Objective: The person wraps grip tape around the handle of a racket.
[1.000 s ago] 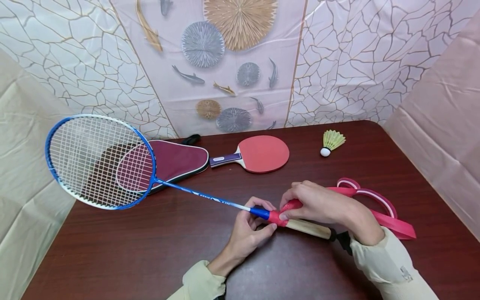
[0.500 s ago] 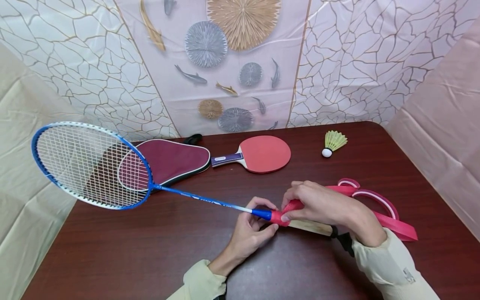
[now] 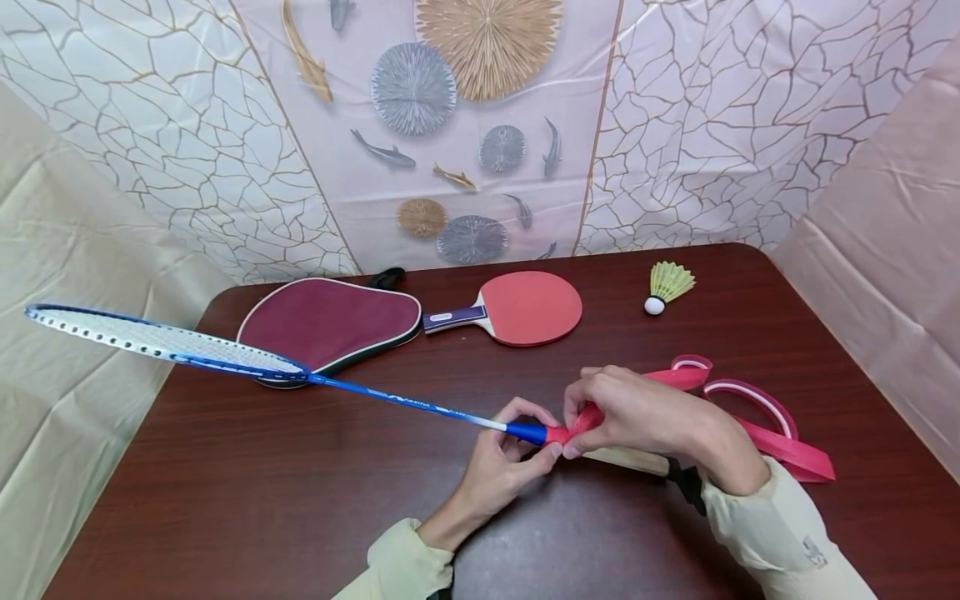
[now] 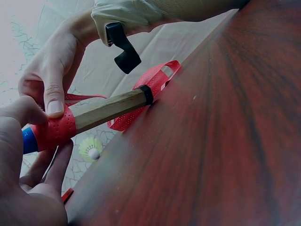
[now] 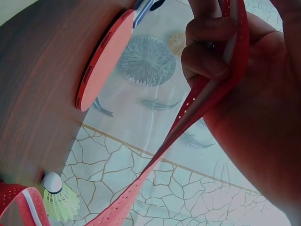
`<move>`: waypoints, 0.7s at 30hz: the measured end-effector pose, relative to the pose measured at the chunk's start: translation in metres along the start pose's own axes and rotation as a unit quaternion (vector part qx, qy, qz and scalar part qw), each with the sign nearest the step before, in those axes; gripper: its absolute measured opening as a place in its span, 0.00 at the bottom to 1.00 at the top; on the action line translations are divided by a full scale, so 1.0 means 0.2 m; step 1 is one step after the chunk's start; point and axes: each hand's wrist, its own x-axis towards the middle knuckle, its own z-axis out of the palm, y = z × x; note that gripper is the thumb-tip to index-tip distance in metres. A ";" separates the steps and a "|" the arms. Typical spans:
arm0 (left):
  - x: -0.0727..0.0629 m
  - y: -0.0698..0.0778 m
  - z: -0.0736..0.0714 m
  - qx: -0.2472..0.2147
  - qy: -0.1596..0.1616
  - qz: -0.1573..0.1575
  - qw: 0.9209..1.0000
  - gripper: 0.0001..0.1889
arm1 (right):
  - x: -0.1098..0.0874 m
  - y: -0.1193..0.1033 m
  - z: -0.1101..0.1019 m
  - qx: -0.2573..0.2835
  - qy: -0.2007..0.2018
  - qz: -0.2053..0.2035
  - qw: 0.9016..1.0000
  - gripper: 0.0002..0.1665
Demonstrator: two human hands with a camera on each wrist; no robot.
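A blue and white badminton racket (image 3: 408, 402) is held above the table, its strung head at the left seen nearly edge-on. My left hand (image 3: 498, 467) pinches it between thumb and fingers at the top of the handle, beside the blue cone. Red perforated grip tape (image 4: 59, 131) is wound round that part of the handle. Below the wrap the bare wooden handle (image 4: 113, 110) shows, ending in a black butt. My right hand (image 3: 645, 412) pinches the tape at the wrap. From its fingers the loose tape strip (image 5: 155, 160) trails away, twisted, to curls at the table's right.
At the back of the dark red-brown table (image 3: 300, 500) lies a maroon paddle case (image 3: 330, 321). Next to it is a red table tennis paddle (image 3: 528, 308). A yellow shuttlecock (image 3: 667, 287) rests at the back right. Patterned cloth (image 3: 697, 125) hangs behind.
The racket has turned about its shaft, its head going from face-on to almost edge-on. Both hands stay close to where they were, the right still pinching the tape.
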 end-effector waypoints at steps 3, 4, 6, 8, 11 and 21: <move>0.00 0.00 0.00 0.002 0.003 0.000 1.000 0.14 | 0.00 0.01 0.00 0.002 0.000 -0.004 1.000 0.16; 0.00 0.00 0.00 0.001 0.004 0.000 1.000 0.14 | 0.00 0.01 0.00 0.002 0.001 -0.005 1.000 0.16; 0.00 -0.01 0.00 0.001 0.008 0.000 1.000 0.14 | 0.00 0.01 0.00 0.001 0.003 -0.008 1.000 0.15; 0.00 -0.01 0.00 0.002 0.011 0.000 1.000 0.14 | 0.00 0.02 -0.01 0.002 0.004 -0.014 1.000 0.15; 0.00 0.00 0.01 0.000 0.015 0.001 1.000 0.14 | -0.01 0.03 -0.03 0.000 0.008 -0.020 1.000 0.14; 0.00 -0.01 0.00 0.001 0.023 0.008 1.000 0.14 | -0.02 0.05 -0.05 -0.019 0.031 -0.037 0.999 0.08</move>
